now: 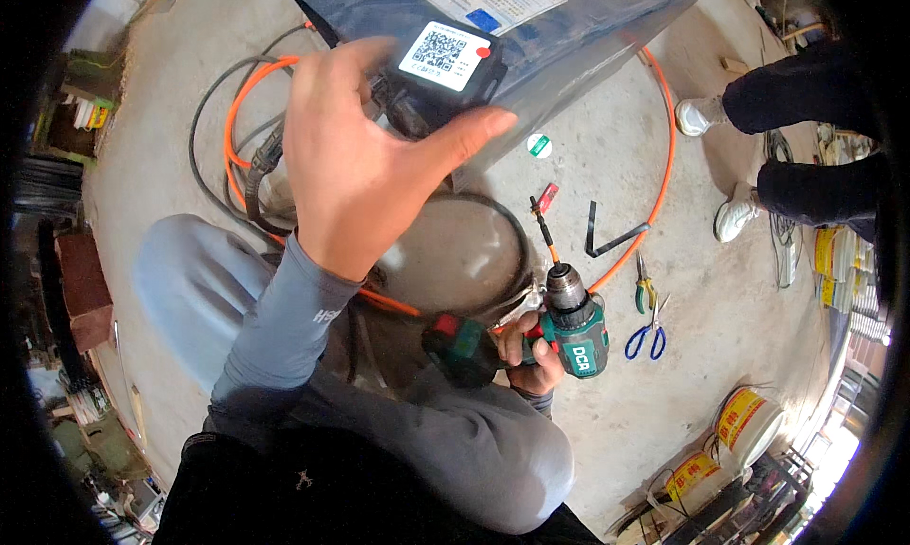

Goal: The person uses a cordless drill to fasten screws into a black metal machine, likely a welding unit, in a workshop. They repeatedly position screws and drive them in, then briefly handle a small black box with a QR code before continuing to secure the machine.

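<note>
My left hand [355, 147] curves in a wide grip about a small black box [488, 76], its thumb stretched along the lower side. A white label [441, 57] with a square code and a red dot covers the box's face. The black box is against a large dark metal housing [607, 33]. In my right hand [533, 355] is a green and black cordless drill [576, 341], its handle inside my closed fingers. A long bit [544, 230] in the chuck points up toward the housing, apart from it.
An orange hose [668, 137] and dark cables [197, 133] loop over the concrete floor [626, 431]. To the right lie pliers [646, 289], blue-handled scissors [646, 341], a bent black strip [616, 242] and a small red piece [548, 197]. Another person's shoes [735, 213] stand at right, near buckets [749, 426].
</note>
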Tool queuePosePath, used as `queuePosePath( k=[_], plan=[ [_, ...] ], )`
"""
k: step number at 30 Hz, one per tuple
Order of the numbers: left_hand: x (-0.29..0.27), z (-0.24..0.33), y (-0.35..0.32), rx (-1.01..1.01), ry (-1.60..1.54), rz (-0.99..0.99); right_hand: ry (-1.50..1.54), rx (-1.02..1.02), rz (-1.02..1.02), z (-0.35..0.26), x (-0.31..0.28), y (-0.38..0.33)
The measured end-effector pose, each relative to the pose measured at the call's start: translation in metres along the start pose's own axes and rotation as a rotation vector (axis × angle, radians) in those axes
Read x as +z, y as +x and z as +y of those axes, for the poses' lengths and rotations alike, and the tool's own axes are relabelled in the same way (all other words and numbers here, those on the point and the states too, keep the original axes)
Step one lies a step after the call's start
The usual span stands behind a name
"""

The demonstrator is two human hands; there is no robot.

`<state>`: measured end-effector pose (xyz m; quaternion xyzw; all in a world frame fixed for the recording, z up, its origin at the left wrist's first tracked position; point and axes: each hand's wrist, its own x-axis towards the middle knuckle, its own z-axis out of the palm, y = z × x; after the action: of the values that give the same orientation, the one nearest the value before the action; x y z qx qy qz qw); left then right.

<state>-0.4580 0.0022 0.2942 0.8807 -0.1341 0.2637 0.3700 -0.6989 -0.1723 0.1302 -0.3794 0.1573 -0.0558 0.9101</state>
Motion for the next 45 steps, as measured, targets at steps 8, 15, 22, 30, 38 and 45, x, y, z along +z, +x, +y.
queuePosePath(
  k=[8,15,22,30,38,45],
  plan=[
    [-0.011,-0.013,0.003,0.056,-0.107,-0.050,0.031,0.014,-0.050,0.006,-0.009,-0.001],
    [-0.017,-0.018,-0.007,-0.069,-0.185,-0.033,0.029,0.008,-0.046,0.007,-0.006,-0.001],
    [-0.010,-0.020,-0.022,0.001,-0.147,0.062,-0.023,0.027,0.076,0.001,-0.006,-0.004],
    [-0.011,-0.019,-0.038,-0.177,-0.344,0.095,-0.012,-0.014,-0.100,-0.015,-0.005,0.000],
    [0.019,-0.019,-0.065,-0.516,-0.803,0.270,-0.157,-0.010,-0.050,-0.048,0.002,0.001],
    [0.015,-0.026,-0.056,-0.554,-0.959,0.133,-0.329,-0.126,0.122,-0.069,0.050,0.000]
  ],
)
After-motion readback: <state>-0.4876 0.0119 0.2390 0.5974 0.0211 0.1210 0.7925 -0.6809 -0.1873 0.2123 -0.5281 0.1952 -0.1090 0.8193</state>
